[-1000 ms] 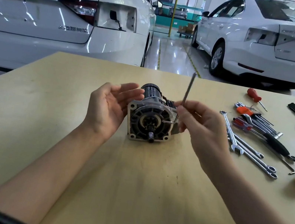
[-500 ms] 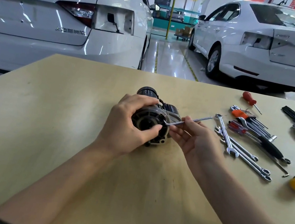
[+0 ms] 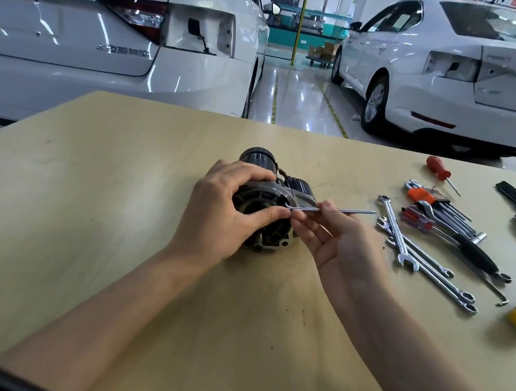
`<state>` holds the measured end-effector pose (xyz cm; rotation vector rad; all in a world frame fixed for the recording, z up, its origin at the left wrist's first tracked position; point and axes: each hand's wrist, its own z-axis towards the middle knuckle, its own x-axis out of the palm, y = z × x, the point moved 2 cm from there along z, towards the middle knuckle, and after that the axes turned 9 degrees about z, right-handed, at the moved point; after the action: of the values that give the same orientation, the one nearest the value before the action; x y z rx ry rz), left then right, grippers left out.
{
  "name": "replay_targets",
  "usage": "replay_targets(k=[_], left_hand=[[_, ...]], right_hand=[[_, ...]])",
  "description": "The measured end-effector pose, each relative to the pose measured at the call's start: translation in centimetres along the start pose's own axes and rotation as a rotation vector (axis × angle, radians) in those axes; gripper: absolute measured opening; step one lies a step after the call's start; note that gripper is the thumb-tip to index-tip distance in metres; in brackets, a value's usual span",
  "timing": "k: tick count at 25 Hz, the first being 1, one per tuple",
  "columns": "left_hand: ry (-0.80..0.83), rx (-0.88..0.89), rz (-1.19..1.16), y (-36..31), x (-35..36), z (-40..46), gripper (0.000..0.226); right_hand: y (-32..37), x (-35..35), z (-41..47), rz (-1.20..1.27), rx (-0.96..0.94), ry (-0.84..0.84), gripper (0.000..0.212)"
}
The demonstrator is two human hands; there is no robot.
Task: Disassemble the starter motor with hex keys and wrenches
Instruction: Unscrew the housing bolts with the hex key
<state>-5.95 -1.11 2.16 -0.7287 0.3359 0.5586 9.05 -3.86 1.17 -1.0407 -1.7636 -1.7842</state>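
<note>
On the table (image 3: 109, 221) the motor (image 3: 269, 204) lies mid-bench, left hand (image 3: 223, 210) curled round its housing to steady it; right hand (image 3: 340, 243) pinches the hex key (image 3: 346, 211), seemingly seated in a bolt, ready to turn

Starter motor (image 3: 270, 194) at the middle of the table (image 3: 111, 205).
Wrenches (image 3: 417, 252) lie to its right; two cars (image 3: 106, 33) stand behind the table.

The left white car (image 3: 106, 33) carries raised chrome lettering on its boot lid — "SUPERB". Lower on the same lid sits a row of chrome Chinese characters, too small to read. The right white car (image 3: 473, 81) bears a round badge — unreadable.
</note>
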Motion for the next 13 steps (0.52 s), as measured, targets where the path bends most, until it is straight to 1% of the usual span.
replay_targets(k=[2,3,5,6,7,9,10,11,13], left_hand=[[0.006,-0.014,-0.006,0.1,0.0,-0.1,0.044],[0.018,-0.034,-0.016,0.3,-0.1,-0.1,0.044],[0.054,-0.096,-0.123,0.5,-0.3,-0.1,0.039],[0.068,-0.135,-0.253,0.6,-0.3,-0.1,0.037],[0.073,-0.199,-0.435,0.8,-0.4,0.1,0.041],[0.092,-0.430,-0.880,1.8,-0.7,0.6,0.051],[0.101,-0.553,-1.069,2.4,-1.0,0.8,0.056],[0.102,-0.655,-1.207,3.1,-1.1,1.0,0.062],[0.077,-0.755,-1.344,4.1,-1.2,1.2,0.069]], right_hand=[[0.2,0.2,-0.1,-0.029,-0.039,0.012,0.014],[0.4,0.3,-0.1,-0.085,-0.079,0.024,0.013],[0.9,0.7,-0.1,-0.346,-0.241,0.069,0.012],[1.1,1.1,-0.2,-0.519,-0.371,0.110,0.011],[1.1,1.7,-0.3,-0.680,-0.521,0.166,0.010],[0.6,3.1,-0.6,-0.960,-0.806,0.325,0.010],[0.2,3.6,-0.7,-1.092,-0.902,0.409,0.013],[-0.2,4.0,-0.8,-1.213,-0.946,0.483,0.018],[-0.8,4.4,-1.0,-1.400,-0.931,0.610,0.024]])
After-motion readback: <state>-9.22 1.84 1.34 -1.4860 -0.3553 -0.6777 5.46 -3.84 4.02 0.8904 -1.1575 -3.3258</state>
